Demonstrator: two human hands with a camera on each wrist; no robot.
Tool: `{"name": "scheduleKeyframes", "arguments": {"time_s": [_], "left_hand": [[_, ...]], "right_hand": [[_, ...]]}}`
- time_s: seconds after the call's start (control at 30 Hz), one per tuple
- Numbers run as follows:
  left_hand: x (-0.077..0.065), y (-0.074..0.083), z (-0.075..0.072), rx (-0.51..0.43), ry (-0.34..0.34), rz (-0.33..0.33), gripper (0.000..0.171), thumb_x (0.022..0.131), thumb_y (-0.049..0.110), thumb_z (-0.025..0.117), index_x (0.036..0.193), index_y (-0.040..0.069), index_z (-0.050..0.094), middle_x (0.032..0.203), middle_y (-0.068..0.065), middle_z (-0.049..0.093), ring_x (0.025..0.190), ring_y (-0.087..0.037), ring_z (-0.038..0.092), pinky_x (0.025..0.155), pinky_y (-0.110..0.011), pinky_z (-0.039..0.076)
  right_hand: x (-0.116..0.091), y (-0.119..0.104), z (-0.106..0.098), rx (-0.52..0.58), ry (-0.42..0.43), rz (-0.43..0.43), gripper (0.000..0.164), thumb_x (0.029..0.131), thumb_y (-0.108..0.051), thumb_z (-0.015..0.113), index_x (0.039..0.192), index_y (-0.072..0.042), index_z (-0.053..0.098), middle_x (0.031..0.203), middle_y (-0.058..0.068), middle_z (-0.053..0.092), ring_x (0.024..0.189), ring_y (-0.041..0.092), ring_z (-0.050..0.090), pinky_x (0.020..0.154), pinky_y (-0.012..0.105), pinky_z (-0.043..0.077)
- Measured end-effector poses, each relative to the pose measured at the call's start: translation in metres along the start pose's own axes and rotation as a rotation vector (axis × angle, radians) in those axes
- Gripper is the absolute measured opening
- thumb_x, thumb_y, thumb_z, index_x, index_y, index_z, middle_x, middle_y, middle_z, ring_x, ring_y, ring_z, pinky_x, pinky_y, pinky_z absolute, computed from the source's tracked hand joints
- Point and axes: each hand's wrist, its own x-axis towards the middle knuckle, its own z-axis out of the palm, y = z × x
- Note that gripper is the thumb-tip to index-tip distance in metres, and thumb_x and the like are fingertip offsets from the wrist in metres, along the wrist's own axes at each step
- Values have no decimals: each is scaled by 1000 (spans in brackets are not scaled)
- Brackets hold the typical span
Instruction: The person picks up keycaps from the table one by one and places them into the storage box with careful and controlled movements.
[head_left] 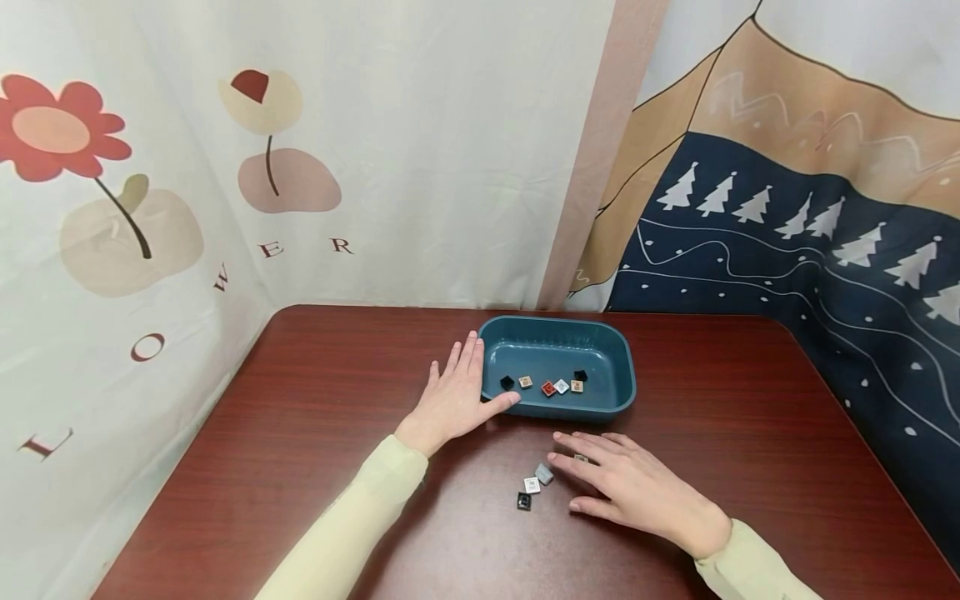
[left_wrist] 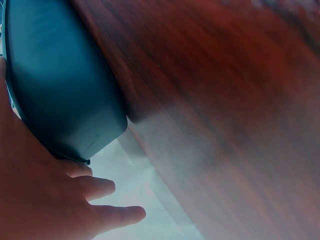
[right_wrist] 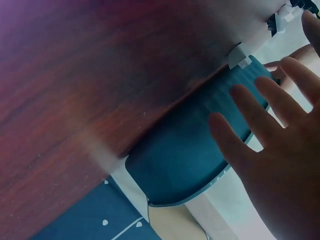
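A teal plastic basin [head_left: 621,358] stands at the table's far side. My left hand [head_left: 459,396] rests along its left wall, fingers straight and thumb reaching over the near rim. Inside lie several small square keycaps, among them a red keycap [head_left: 548,388] and a white keycap [head_left: 561,387]. In front of the basin, my right hand [head_left: 641,487] is held low with fingers spread and nothing gripped. Left of its fingertips are a grey keycap [head_left: 543,473], a white keycap [head_left: 532,485] and a black keycap [head_left: 523,501]. A beige keycap [head_left: 581,458] is partly hidden by its fingers.
The dark red wooden table [head_left: 322,392] has rounded far corners. Behind it hangs a pale printed curtain [head_left: 435,167], with a navy tree-patterned cloth [head_left: 750,242] along the right side.
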Motion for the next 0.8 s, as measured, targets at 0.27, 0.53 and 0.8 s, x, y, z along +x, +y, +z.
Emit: {"name": "scheduleKeyframes", "arguments": {"time_s": [0.27, 0.53, 0.8], "left_hand": [[0, 0, 0, 8, 2, 3, 113, 92, 79, 51, 166, 5, 10, 174, -9, 2, 159, -34, 12, 120, -66, 16], [0, -1, 1, 4, 1, 7, 113, 92, 79, 51, 166, 5, 10, 174, -9, 2, 158, -34, 12, 120, -67, 16], [0, -2, 0, 8, -4, 13, 114, 91, 82, 47, 166, 5, 9, 174, -9, 1, 159, -34, 11, 120, -67, 16]], "right_hand": [[2, 1, -1, 2, -89, 63, 53, 98, -46, 70, 143, -21, 64, 148, 4, 59, 131, 26, 59, 100, 52, 51], [2, 3, 2, -36, -52, 39, 37, 95, -30, 78, 129, -17, 73, 129, 1, 67, 115, 20, 64, 94, 43, 56], [1, 4, 4, -3, 2, 26, 23, 90, -16, 82, 112, -16, 77, 110, -4, 66, 99, 12, 62, 86, 31, 57]]}}
